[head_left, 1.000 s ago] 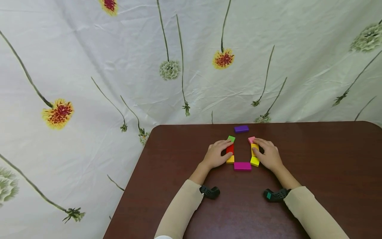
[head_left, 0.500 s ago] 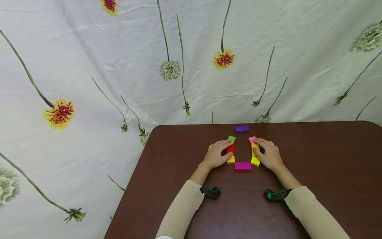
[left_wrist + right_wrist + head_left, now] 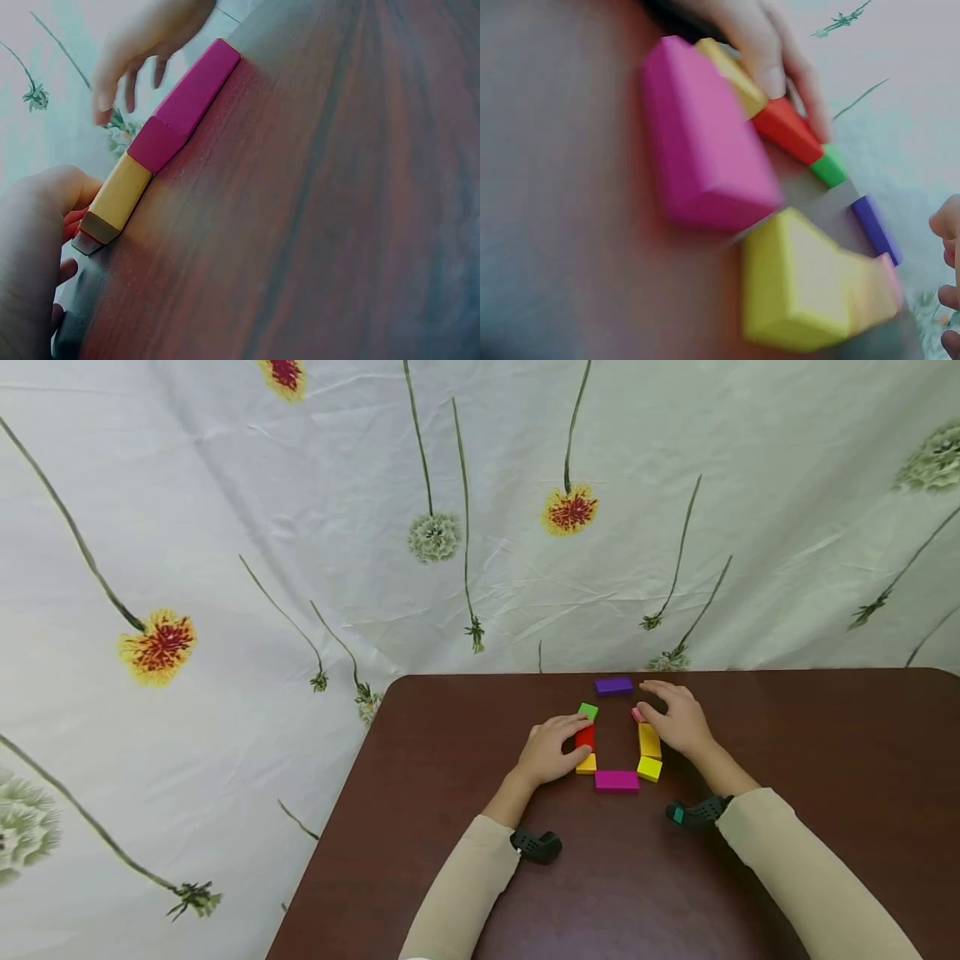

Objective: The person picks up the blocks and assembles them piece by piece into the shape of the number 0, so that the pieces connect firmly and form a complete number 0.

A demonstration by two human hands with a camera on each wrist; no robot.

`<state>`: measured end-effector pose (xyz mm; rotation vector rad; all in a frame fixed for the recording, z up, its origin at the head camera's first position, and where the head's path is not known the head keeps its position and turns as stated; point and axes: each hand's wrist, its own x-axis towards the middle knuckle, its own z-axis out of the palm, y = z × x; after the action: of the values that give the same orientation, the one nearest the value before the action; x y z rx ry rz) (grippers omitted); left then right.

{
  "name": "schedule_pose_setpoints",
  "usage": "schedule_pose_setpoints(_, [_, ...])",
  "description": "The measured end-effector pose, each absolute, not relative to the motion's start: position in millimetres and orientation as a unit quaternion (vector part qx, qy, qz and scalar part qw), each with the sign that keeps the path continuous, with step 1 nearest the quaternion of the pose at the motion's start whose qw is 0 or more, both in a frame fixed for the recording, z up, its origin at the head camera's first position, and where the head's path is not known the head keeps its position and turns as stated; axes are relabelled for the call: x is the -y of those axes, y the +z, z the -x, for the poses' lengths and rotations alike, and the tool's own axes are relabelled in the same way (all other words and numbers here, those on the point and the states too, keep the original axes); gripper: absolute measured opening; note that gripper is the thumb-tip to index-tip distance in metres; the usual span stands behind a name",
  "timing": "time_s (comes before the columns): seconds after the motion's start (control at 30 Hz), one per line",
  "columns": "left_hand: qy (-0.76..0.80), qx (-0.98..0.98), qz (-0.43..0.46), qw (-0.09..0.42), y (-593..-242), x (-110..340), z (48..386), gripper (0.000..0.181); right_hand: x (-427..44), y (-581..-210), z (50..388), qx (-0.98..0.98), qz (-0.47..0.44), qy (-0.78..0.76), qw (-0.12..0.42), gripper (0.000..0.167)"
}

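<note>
My left hand (image 3: 546, 752) holds a red block (image 3: 585, 737) on the table, thumb at its near end and fingers toward its far end. A green block (image 3: 589, 710) lies beyond the red one, and an orange block (image 3: 587, 765) lies on its near side. My right hand (image 3: 681, 722) hovers with fingers extended, its thumb by a small pink block (image 3: 637, 715). Below that hand run a longer yellow-orange block (image 3: 649, 741) and a bright yellow block (image 3: 649, 769). A magenta block (image 3: 617, 782) lies across the front. Farther back sits a purple block (image 3: 614, 686), left of the right fingertips.
The dark brown table (image 3: 810, 760) ends just behind the purple block. A white flower-printed cloth (image 3: 337, 510) hangs behind it. Black cameras are strapped on the left wrist (image 3: 537, 846) and the right wrist (image 3: 699, 812).
My right hand has left the yellow-orange block and moved away from me, toward the purple block. My left hand stays at the red block. The head view has shifted slightly.
</note>
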<state>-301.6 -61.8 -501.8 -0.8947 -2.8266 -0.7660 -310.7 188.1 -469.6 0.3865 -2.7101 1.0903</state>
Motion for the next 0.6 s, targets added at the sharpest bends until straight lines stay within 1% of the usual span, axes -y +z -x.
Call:
schedule_pose_setpoints(0.1, [-0.25, 0.923, 0.288, 0.039, -502, 61, 301, 0.05, -184, -463, 324, 0.925, -0.134, 0.348, 0.072, 0.045])
schedule_pose_setpoints(0.27, [-0.249, 0.925, 0.285, 0.034, -502, 60, 300, 0.05, -177, -462, 340, 0.939, -0.119, 0.321, 0.029, 0.047])
schedule_pose_setpoints(0.6, [-0.248, 0.923, 0.292, 0.047, -501, 62, 298, 0.05, -156, -455, 360, 0.962, -0.137, 0.235, -0.017, 0.053])
